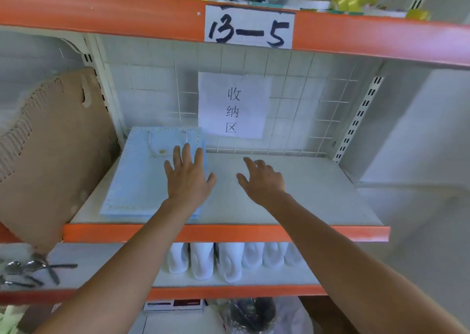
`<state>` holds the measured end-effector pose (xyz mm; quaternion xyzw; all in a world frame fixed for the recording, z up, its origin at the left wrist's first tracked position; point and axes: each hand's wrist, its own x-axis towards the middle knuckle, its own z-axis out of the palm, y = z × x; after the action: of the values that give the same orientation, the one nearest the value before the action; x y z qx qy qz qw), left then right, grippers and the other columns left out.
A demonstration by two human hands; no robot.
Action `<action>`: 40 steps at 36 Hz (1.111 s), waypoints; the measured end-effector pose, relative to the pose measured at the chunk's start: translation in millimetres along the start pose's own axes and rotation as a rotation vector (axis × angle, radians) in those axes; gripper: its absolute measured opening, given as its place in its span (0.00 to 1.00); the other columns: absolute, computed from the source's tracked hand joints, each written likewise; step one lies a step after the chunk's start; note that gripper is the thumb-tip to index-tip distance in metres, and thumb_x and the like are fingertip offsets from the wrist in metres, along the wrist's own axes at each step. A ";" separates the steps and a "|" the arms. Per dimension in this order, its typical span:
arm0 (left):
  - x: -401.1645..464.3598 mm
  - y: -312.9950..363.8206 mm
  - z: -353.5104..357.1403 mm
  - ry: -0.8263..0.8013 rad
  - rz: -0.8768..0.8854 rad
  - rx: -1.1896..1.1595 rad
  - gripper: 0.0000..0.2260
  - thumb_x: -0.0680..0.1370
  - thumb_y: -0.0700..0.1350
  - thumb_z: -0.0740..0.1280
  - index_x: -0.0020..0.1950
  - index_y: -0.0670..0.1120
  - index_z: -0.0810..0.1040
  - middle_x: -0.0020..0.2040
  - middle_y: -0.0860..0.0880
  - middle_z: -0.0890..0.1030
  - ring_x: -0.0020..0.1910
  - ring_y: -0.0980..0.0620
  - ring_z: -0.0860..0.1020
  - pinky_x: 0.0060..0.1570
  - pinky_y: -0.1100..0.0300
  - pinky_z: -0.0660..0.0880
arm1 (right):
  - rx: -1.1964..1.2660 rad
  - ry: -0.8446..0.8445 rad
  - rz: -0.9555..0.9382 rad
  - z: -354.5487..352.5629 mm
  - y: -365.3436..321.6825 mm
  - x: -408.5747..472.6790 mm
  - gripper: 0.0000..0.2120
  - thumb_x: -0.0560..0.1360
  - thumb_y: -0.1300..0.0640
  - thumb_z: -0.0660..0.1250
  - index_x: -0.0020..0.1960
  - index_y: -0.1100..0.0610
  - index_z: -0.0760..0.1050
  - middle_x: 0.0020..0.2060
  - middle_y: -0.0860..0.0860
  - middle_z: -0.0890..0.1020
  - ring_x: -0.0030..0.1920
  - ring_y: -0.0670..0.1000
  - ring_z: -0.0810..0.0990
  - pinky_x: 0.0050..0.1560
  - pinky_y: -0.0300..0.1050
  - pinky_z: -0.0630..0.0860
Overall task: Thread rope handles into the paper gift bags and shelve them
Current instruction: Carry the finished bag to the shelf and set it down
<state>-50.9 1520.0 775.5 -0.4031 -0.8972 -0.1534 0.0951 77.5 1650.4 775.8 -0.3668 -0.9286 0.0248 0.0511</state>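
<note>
Gift bags [137, 178] flat on shelf [292, 196], left side (cardboard [50, 155] further left); slippers [223, 260] on shelf below.

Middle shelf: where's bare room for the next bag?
Free: the white shelf board right of the blue gift bags, from the wire grid back to the orange front lip; only the right hand hovers there. Crowded: left third, under the bags and left hand, hemmed by cardboard.

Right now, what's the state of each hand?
Left hand: open, fingers straight, over the blue gift bag on the shelf.
Right hand: open, holding nothing.
</note>
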 end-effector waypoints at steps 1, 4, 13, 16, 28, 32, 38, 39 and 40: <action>-1.4 14.1 3.2 -0.005 0.037 -0.003 0.31 0.80 0.57 0.59 0.78 0.46 0.54 0.79 0.42 0.50 0.78 0.40 0.47 0.73 0.40 0.53 | -0.011 0.010 0.031 -3.1 13.6 -7.1 0.28 0.82 0.40 0.50 0.78 0.49 0.53 0.72 0.54 0.66 0.67 0.58 0.70 0.60 0.54 0.70; -7.7 58.3 13.6 -0.012 0.142 -0.046 0.31 0.80 0.57 0.60 0.78 0.45 0.56 0.79 0.41 0.51 0.78 0.39 0.48 0.72 0.39 0.54 | -0.016 0.051 0.135 -9.8 55.6 -33.7 0.27 0.81 0.41 0.52 0.77 0.50 0.55 0.71 0.54 0.66 0.67 0.58 0.70 0.61 0.55 0.69; -49.0 196.5 45.2 -0.060 0.431 -0.224 0.30 0.75 0.54 0.68 0.74 0.43 0.66 0.75 0.39 0.62 0.76 0.37 0.56 0.68 0.36 0.58 | -0.060 0.120 0.468 -23.9 177.0 -151.1 0.28 0.80 0.41 0.56 0.76 0.50 0.57 0.71 0.53 0.67 0.67 0.57 0.70 0.60 0.54 0.70; -75.7 241.0 52.3 -0.092 0.527 -0.226 0.30 0.73 0.54 0.70 0.70 0.41 0.70 0.72 0.37 0.66 0.73 0.34 0.61 0.64 0.36 0.63 | -0.031 0.129 0.574 -25.6 209.7 -202.8 0.27 0.80 0.41 0.55 0.76 0.49 0.56 0.72 0.52 0.66 0.69 0.57 0.68 0.61 0.54 0.69; -272.0 427.6 46.3 -0.244 0.886 -0.248 0.32 0.77 0.59 0.63 0.77 0.47 0.60 0.78 0.41 0.56 0.77 0.39 0.52 0.72 0.40 0.56 | -0.003 0.168 0.980 -18.6 322.5 -473.6 0.31 0.79 0.38 0.56 0.78 0.49 0.54 0.73 0.52 0.66 0.71 0.55 0.66 0.65 0.55 0.69; -363.4 482.6 37.3 -0.321 0.981 -0.285 0.30 0.79 0.58 0.60 0.78 0.48 0.57 0.79 0.43 0.52 0.78 0.41 0.49 0.73 0.41 0.56 | -0.006 0.191 1.092 -12.5 346.0 -586.9 0.31 0.79 0.38 0.56 0.78 0.48 0.56 0.74 0.52 0.65 0.72 0.55 0.65 0.66 0.55 0.68; -500.4 547.4 14.2 -0.345 1.155 -0.295 0.29 0.79 0.57 0.59 0.77 0.47 0.59 0.78 0.42 0.54 0.78 0.41 0.50 0.73 0.44 0.55 | 0.008 0.185 1.242 -7.4 365.7 -737.2 0.30 0.77 0.38 0.58 0.76 0.48 0.60 0.72 0.52 0.67 0.70 0.55 0.67 0.64 0.53 0.69; -523.9 555.5 10.3 -0.349 1.190 -0.293 0.29 0.79 0.57 0.60 0.76 0.46 0.60 0.78 0.42 0.56 0.77 0.41 0.51 0.72 0.44 0.55 | 0.014 0.188 1.267 -7.0 365.6 -758.1 0.30 0.77 0.38 0.59 0.76 0.48 0.60 0.72 0.52 0.67 0.70 0.55 0.67 0.64 0.53 0.70; -547.2 563.1 6.7 -0.354 1.225 -0.288 0.29 0.78 0.57 0.62 0.75 0.46 0.62 0.77 0.42 0.58 0.77 0.41 0.52 0.72 0.43 0.56 | 0.018 0.194 1.293 -7.3 365.2 -778.3 0.30 0.77 0.38 0.59 0.76 0.48 0.61 0.72 0.52 0.67 0.70 0.55 0.67 0.64 0.53 0.70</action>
<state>731.9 1496.1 720.0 -0.8692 -0.4778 -0.1213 -0.0388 891.0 1384.9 692.8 -0.8514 -0.5117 0.0253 0.1124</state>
